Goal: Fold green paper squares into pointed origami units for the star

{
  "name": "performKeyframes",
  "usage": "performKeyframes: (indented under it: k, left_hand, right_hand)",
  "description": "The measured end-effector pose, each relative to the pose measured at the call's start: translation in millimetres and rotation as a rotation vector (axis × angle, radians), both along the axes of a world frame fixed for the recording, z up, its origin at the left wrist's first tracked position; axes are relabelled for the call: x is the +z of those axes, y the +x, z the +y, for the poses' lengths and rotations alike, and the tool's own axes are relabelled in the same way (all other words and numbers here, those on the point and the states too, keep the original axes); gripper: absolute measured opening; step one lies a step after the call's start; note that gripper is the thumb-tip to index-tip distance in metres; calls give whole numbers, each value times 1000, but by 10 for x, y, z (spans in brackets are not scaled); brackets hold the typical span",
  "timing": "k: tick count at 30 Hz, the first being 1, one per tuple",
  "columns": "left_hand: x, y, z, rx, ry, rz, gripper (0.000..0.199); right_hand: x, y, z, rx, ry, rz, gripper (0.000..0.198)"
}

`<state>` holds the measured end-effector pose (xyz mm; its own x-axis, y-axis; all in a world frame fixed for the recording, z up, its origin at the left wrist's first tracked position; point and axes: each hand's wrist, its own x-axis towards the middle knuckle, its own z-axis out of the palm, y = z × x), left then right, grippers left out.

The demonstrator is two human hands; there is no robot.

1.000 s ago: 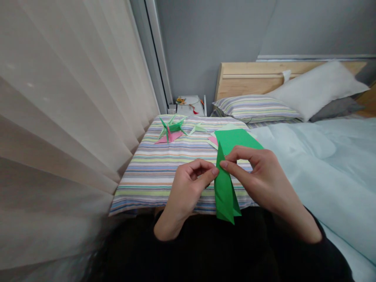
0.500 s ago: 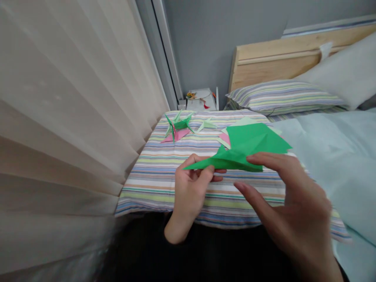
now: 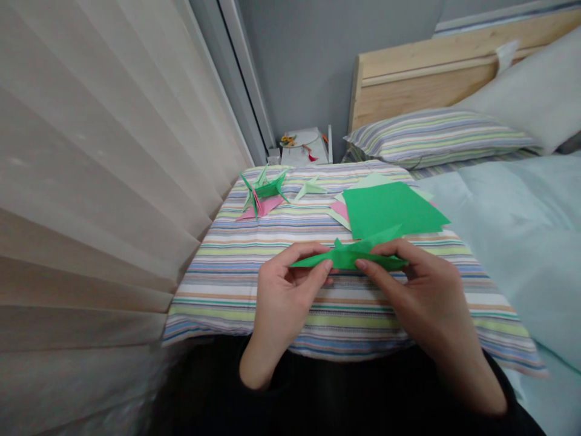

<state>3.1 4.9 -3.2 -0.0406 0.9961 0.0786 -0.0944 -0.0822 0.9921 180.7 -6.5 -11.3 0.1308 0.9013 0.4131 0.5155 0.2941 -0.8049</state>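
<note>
A partly folded green origami paper is held between both hands, above the striped cloth. My left hand pinches its left part, thumb in front and fingers behind. On its right part my right hand has closed too, thumb near the lower edge and fingers on the far side. One flap of the paper stands up toward the back right. Just beyond it lies a stack of paper sheets, green on top, with pink and pale green edges showing beneath.
Folded green and pink paper pieces sit at the cloth's back left, beside a pale green folded piece. A white curtain hangs at left. The bed and striped pillow are at right; a small white stand is behind.
My right hand, apart from the paper before, has moved left and closed on its right side. The paper's flap has changed shape. The view has shifted slightly.
</note>
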Motion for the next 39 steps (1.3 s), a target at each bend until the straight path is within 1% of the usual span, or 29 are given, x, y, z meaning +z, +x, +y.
performKeyframes:
  k: [3, 7, 10, 17, 21, 22, 24, 25, 27, 29, 30, 31, 33, 34, 36, 39]
  left_hand:
    - [-3, -1, -19, 2, -9, 41, 18]
    - [-22, -8, -50, -16, -2, 57, 27]
    - [-36, -23, -58, -10, 19, 77, 23]
    - [-100, -50, -63, -35, 34, 4, 21]
    - [-101, -18, -88, 2, 44, -33, 18]
    - [-91, -7, -93, 26, 50, -40, 18]
    - [-66, 13, -95, 89, 72, -54, 17]
    - [-53, 19, -93, 126, 85, -61, 17]
    - [-31, 24, -84, 199, 103, -79, 18]
    - [-21, 26, -78, 249, 103, -116, 22]
    - [-20, 30, -78, 263, 94, -147, 24]
    - [-22, 37, -81, 267, 78, -185, 25]
    - [-32, 67, -96, 246, 25, -269, 26]
    - [-39, 88, -107, 217, -11, -301, 26]
    - [-54, 130, -130, 128, -90, -350, 28]
    - [-69, 162, -149, -7, -160, -381, 27]
  right_hand:
    - [6, -25, -4, -31, -4, 27, 10]
    - [2, -54, -16, -45, -2, 67, 11]
    - [-11, -61, -21, -57, 4, 60, 11]
    - [-32, -56, -35, -88, 32, 50, 10]
    - [-50, -73, -34, -78, 76, 89, 11]
    - [-57, -87, -30, -95, 105, 114, 12]
    - [-66, -131, -23, -177, 187, 223, 21]
    - [-68, -161, -22, -235, 219, 313, 29]
    - [-66, -227, -29, -281, 264, 501, 37]
    - [-54, -296, -48, -231, 223, 622, 39]
    - [-46, -330, -60, -179, 155, 653, 37]
    - [-37, -364, -74, -105, 64, 676, 33]
    - [-21, -428, -98, 111, -125, 722, 29]
    - [-16, -457, -107, 183, -173, 764, 29]
    - [-16, -495, -119, 225, -208, 838, 27]
    - [-24, -472, -113, 151, -183, 863, 25]
